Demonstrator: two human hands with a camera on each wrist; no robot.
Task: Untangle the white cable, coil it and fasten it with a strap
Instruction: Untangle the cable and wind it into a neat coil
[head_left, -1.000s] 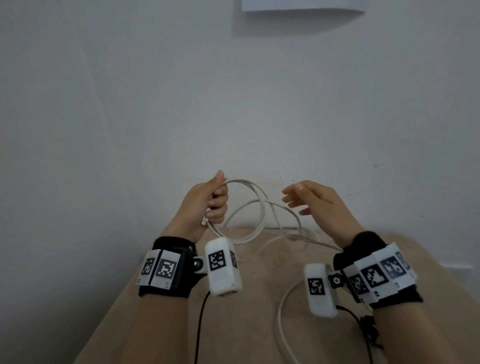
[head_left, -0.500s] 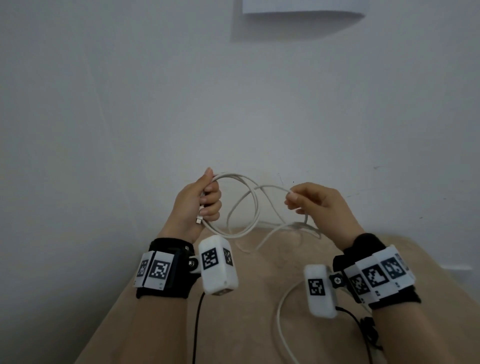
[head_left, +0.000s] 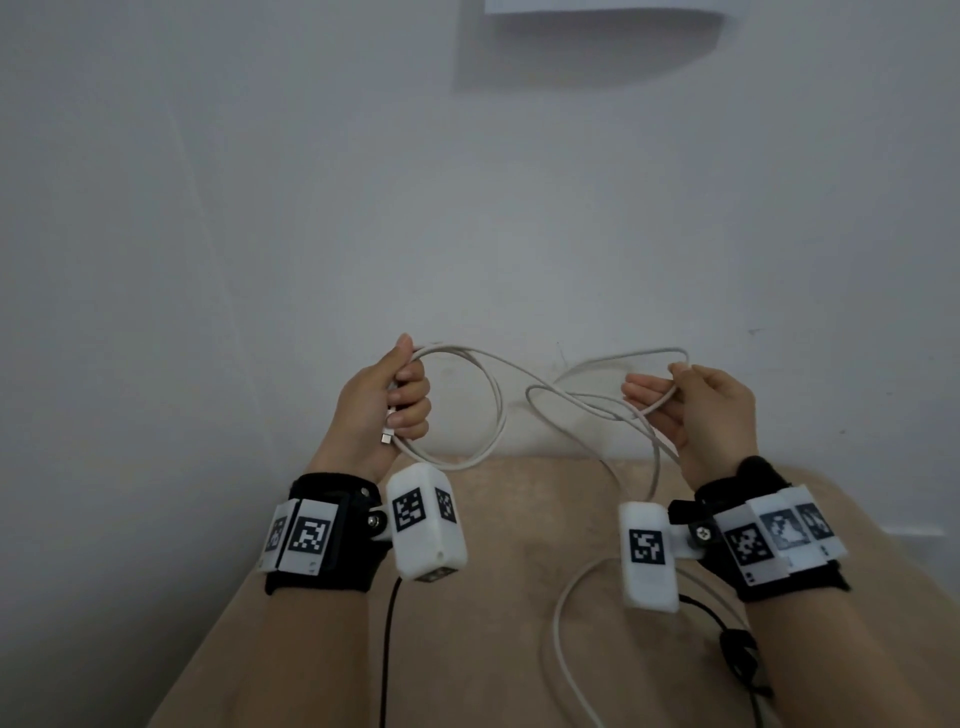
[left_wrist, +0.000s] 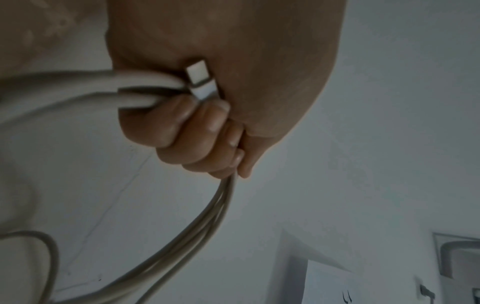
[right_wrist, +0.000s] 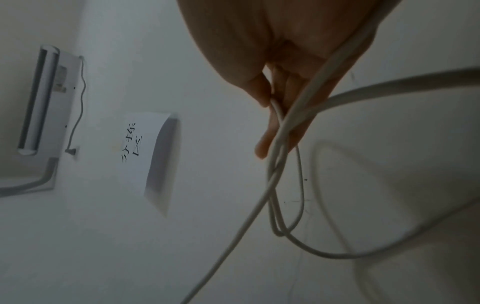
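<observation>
Left hand (head_left: 382, 402): fingers curled round 2 loops of cable (head_left: 488, 395), plug (left_wrist: 200, 81) at the little finger.
Right hand (head_left: 701, 410): thumb and fingers pinching a loop.
Cable: slack between both hands, tail down on worktop (head_left: 493, 597).

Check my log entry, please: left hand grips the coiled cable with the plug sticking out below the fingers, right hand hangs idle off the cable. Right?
Not quite. The right hand is not idle: it pinches a strand of the cable, as the head and right wrist views show. The left hand does grip the coil, plug sticking out.
</observation>
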